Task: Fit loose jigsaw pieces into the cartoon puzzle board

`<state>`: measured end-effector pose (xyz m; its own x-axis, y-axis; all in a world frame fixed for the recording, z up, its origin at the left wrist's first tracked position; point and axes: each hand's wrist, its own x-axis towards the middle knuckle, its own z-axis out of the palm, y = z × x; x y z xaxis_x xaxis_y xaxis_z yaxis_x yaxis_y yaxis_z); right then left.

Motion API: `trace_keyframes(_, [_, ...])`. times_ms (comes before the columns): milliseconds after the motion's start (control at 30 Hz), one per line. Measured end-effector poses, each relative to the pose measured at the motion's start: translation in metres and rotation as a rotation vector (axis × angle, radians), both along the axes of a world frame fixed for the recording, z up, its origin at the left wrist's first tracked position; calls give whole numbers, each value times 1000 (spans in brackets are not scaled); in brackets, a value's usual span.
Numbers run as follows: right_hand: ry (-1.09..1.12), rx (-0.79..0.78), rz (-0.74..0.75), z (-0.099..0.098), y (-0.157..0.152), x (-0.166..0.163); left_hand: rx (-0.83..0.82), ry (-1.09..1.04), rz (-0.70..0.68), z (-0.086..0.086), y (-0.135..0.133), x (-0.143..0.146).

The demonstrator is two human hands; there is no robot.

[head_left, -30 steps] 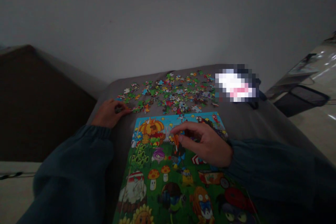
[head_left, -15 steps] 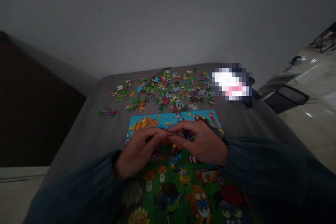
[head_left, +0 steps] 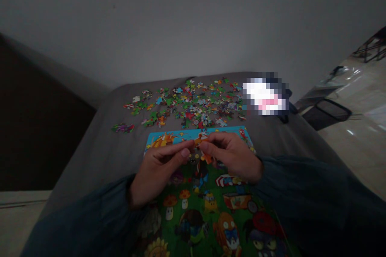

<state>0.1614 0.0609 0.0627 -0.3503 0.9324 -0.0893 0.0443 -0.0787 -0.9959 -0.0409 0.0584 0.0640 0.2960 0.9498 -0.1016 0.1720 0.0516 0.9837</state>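
Between the thumb and fingers of my right hand (head_left: 233,154) is an orange jigsaw puzzle piece (head_left: 207,157). My left hand (head_left: 158,168) is beside it, fingers stretched out straight and the thumb a little apart below them. Its fingertips reach the piece's left edge; whether they touch it I cannot tell. Both hands are over a cartoon picture board (head_left: 196,200) with a blue top strip, green ground, mushrooms, a sunflower and other characters. My hands and sleeves cover parts of the board.
Loose jigsaw pieces (head_left: 193,104) lie scattered on the grey cloth surface (head_left: 99,144) beyond the board. A small cluster of purple and green pieces (head_left: 123,128) is at the left. A pixelated object (head_left: 265,96) sits at the back right, before the pale wall (head_left: 193,28).
My right hand has turned the piece so its orange face shows. The left thumb and fingers, earlier pinched at the piece, have straightened and parted.
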Motion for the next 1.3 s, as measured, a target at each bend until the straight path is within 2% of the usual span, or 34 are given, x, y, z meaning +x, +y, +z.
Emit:
trace_keyframes(67, [-49, 44, 37, 2, 2, 3, 49, -39, -21, -1, 2, -2])
trace_keyframes(167, [-217, 202, 115, 5, 1, 5, 28, -57, -57, -1, 3, -5])
trace_keyframes(300, [-424, 394, 139, 5, -1, 5, -29, 49, -114, 1, 1, -7])
trace_keyframes(533, [-487, 418, 135, 1, -2, 5, -77, 152, -223, 5, 3, -3])
trace_keyframes(700, [-493, 449, 128, 3, -3, 3, 117, 161, -221, 5, 8, -3])
trace_keyframes(900, [-521, 433, 138, 3, -4, 4, 112, 174, -214, 4, 8, -5])
trace_keyframes(1100, [-530, 464, 116, 1, -5, 3, 261, 313, -159, 6, 6, -5])
trace_keyframes(1300, [-424, 561, 71, 0, -7, 3, 433, 348, -197, 4, 3, -9])
